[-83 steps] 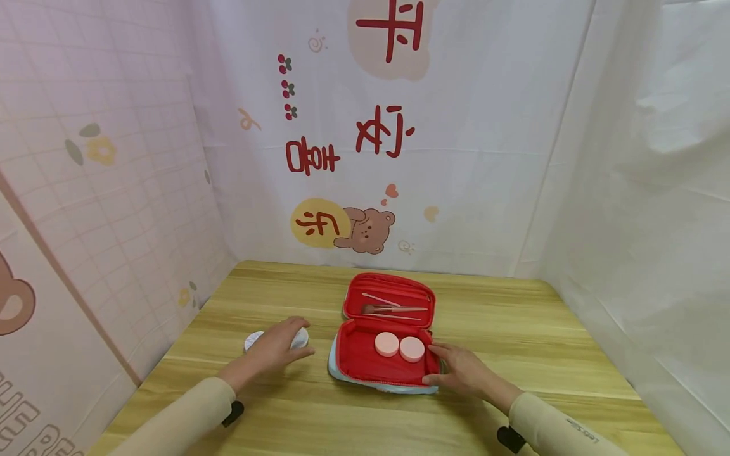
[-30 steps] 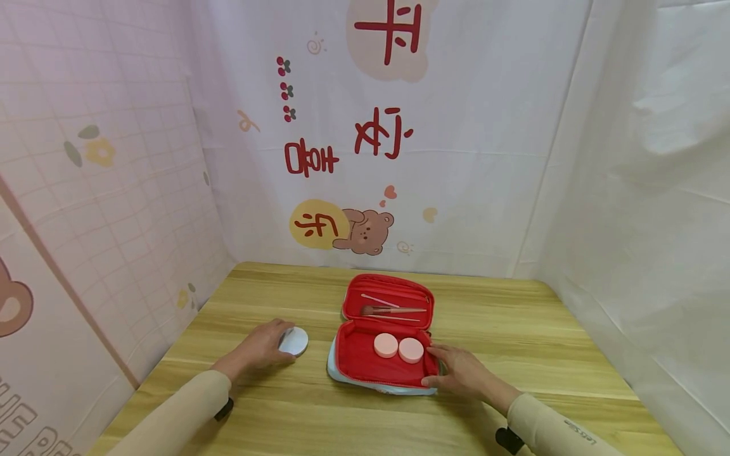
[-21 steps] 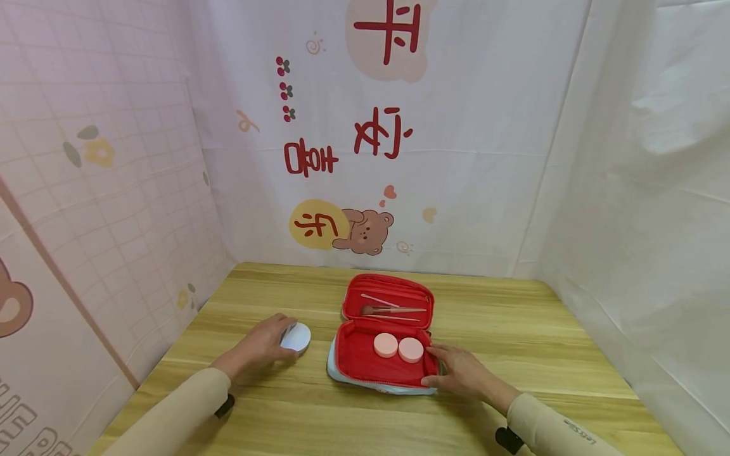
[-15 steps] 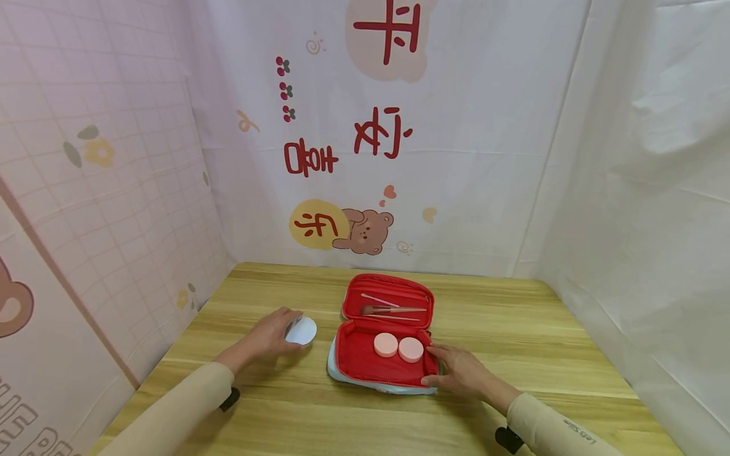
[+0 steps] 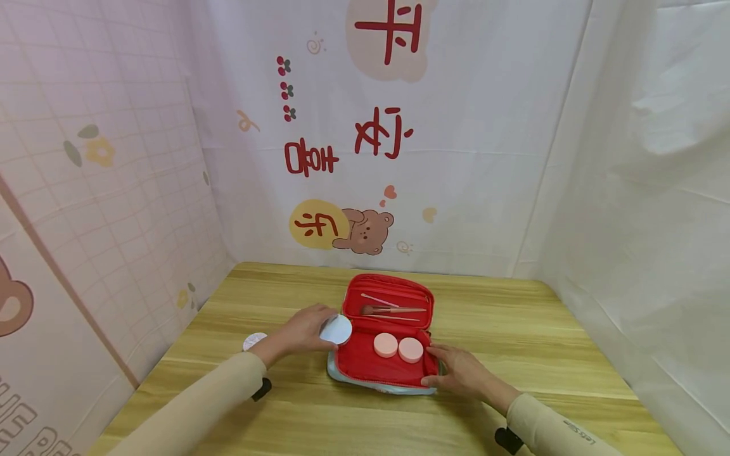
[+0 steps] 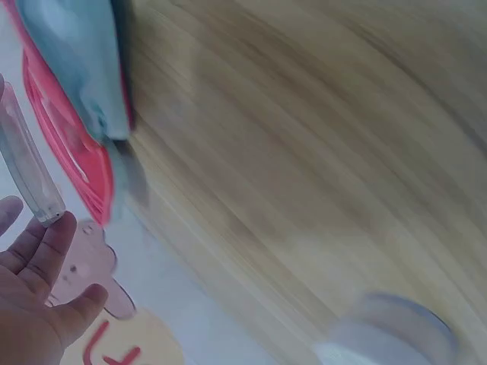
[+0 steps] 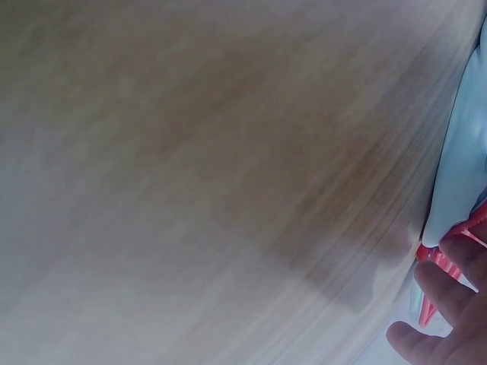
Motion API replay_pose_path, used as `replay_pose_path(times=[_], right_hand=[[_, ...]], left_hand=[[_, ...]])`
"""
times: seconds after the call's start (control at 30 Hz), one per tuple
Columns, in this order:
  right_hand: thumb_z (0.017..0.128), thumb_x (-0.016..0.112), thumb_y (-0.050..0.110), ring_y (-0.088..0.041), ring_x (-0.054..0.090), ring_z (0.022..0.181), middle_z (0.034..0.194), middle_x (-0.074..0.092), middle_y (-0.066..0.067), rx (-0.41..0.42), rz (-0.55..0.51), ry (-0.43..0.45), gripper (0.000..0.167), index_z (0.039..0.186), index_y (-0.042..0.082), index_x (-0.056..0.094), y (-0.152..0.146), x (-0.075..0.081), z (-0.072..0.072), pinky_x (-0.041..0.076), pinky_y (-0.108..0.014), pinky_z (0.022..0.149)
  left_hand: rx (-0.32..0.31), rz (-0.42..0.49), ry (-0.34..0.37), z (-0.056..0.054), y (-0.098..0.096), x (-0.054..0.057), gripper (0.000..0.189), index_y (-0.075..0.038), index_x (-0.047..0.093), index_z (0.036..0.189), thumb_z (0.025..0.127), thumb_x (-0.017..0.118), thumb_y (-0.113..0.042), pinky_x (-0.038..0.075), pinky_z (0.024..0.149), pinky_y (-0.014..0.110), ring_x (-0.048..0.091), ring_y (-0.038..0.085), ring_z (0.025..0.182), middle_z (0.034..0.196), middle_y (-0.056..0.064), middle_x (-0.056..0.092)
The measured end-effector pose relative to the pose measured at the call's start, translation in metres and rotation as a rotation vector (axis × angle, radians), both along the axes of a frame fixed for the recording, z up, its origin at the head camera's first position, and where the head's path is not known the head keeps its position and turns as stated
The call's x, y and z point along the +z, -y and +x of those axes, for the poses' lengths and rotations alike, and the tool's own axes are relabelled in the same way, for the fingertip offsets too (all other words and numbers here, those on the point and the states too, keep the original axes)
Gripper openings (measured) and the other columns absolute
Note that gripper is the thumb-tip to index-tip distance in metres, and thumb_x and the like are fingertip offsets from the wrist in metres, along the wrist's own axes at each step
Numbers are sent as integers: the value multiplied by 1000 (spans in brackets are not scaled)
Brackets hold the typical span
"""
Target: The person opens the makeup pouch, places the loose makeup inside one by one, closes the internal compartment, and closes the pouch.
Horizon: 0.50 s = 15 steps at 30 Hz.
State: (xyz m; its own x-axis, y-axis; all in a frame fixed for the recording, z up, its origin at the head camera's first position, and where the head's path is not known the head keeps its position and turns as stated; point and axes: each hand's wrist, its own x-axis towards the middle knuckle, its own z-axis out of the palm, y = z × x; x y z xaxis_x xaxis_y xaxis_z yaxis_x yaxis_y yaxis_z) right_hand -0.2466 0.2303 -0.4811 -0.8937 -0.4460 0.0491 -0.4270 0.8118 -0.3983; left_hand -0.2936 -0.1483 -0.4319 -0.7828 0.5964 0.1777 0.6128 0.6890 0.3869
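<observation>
My left hand [image 5: 305, 330] pinches a flat round pale-blue case [image 5: 338, 330] by its edge, above the left rim of an unzipped makeup bag [image 5: 358, 362]. In the left wrist view the case's clear side wall [image 6: 30, 163] shows at my fingertips. The bag is light blue outside, red inside. Two round pink cases [image 5: 386, 345] lie side by side in its main compartment. A makeup brush [image 5: 393, 310] and two thin sticks rest in the raised lid. My right hand [image 5: 464, 370] holds the bag's right end, thumb at the front corner and fingers at the rim.
A round white patterned case [image 5: 255, 341] lies on the wooden table [image 5: 513, 323] to the left, partly behind my left forearm. Printed cloth [image 5: 467, 190] hangs at the back and sides of the table.
My left hand has taken up the round pale-blue case and carried it right, over the bag's left edge. The patterned case behind it shows again. My right hand stays at the bag.
</observation>
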Motion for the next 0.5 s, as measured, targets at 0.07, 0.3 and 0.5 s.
replay_pose_path(times=[0.07, 0.3, 0.5], right_hand=[[80, 76, 54, -42, 53, 124, 135, 57, -21, 4, 0, -2, 79, 134, -2, 58, 0, 0, 0, 43, -57, 100], [80, 77, 53, -42, 53, 124, 135, 57, -21, -6, -11, 9, 78, 134, -2, 58, 0, 0, 1, 43, -57, 100], [80, 77, 53, -43, 52, 124, 136, 56, -21, -8, -15, 18, 79, 134, -1, 58, -1, -1, 1, 42, -58, 100]], left_hand=[[-13, -13, 8, -2, -11, -1, 70, 1, 58, 132, 77, 85, -32, 50, 86, 42, 58, 24, 105, 120, 11, 61], [-24, -103, 13, -4, -38, -9, 72, -2, 58, 134, 76, 85, -35, 49, 86, 39, 56, 22, 102, 117, 8, 59], [13, -186, -8, -6, -48, -17, 72, -8, 58, 134, 74, 85, -39, 47, 91, 40, 55, 20, 101, 114, 5, 59]])
